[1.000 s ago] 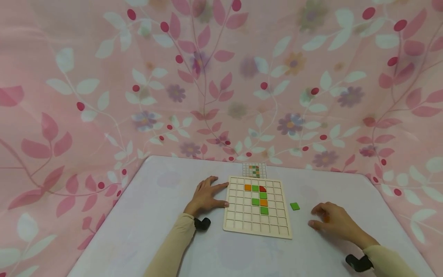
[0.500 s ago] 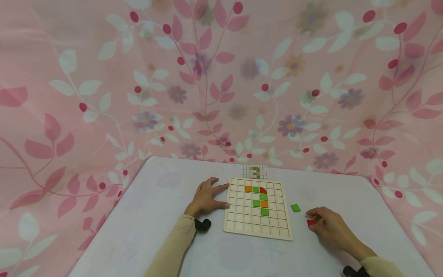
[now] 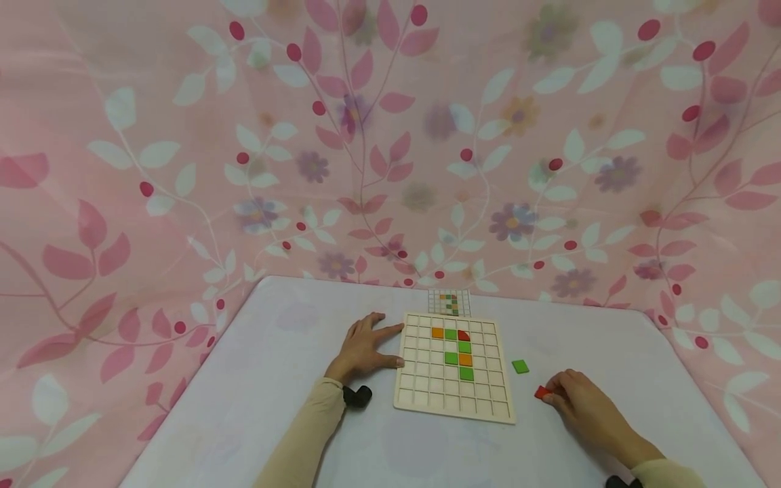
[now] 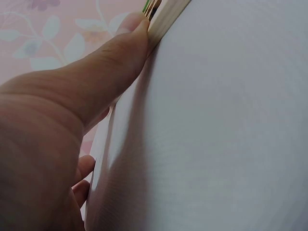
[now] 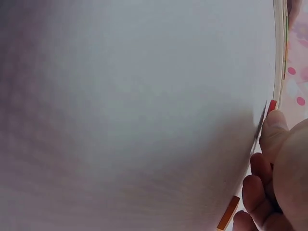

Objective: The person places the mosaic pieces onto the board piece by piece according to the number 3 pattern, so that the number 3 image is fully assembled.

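My right hand (image 3: 586, 410) pinches a small red tile (image 3: 540, 392) between thumb and fingertips, low over the table right of the board. An orange tile (image 5: 228, 213) lies by the curled lower fingers in the right wrist view; in the head view the hand hides it. A cream gridded board (image 3: 421, 400) carries several green and orange square tiles and one red tile with a rounded corner. Fingers spread, my left hand (image 3: 361, 349) touches the board's left edge with thumb and index finger. Between board and right hand lies a loose green tile (image 3: 521, 367).
Behind the board, a printed grid card (image 3: 434, 303) with a small coloured pattern lies flat. The white table (image 3: 293, 325) reaches back to a pink floral cloth (image 3: 390, 135) hanging behind it.
The right hand, earlier over the table with something orange showing beneath its fingers, has come to pinch the red tile and shifted slightly. The left hand has stayed at the board's edge.
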Motion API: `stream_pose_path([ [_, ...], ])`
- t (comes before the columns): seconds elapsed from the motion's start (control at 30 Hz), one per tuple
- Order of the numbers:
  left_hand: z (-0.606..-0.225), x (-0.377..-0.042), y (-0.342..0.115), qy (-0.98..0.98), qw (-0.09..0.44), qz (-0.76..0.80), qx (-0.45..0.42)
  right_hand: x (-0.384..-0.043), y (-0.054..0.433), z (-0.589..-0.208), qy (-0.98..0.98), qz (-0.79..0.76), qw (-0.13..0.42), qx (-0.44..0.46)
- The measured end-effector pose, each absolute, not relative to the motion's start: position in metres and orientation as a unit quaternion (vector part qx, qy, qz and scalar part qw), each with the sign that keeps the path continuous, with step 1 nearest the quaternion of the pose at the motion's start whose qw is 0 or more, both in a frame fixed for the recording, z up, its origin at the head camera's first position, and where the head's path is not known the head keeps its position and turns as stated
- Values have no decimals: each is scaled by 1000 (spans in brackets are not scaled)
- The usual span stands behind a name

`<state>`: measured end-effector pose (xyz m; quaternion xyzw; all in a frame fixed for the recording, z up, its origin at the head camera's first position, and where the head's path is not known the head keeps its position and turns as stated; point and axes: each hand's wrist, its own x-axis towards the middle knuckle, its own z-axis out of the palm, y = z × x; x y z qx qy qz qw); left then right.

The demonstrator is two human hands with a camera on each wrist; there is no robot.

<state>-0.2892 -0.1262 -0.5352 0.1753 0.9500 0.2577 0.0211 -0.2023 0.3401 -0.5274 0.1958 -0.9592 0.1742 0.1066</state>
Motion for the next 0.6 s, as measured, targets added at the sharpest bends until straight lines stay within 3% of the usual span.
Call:
stream_pose_path([
  [0.37,-535,-290,-126,948,25,262,176,-207,324,-520,-937,175,157,258],
  [0.6,-536,-289,-126,949,24,260,176,-212,300,-509,-934,194,113,280],
])
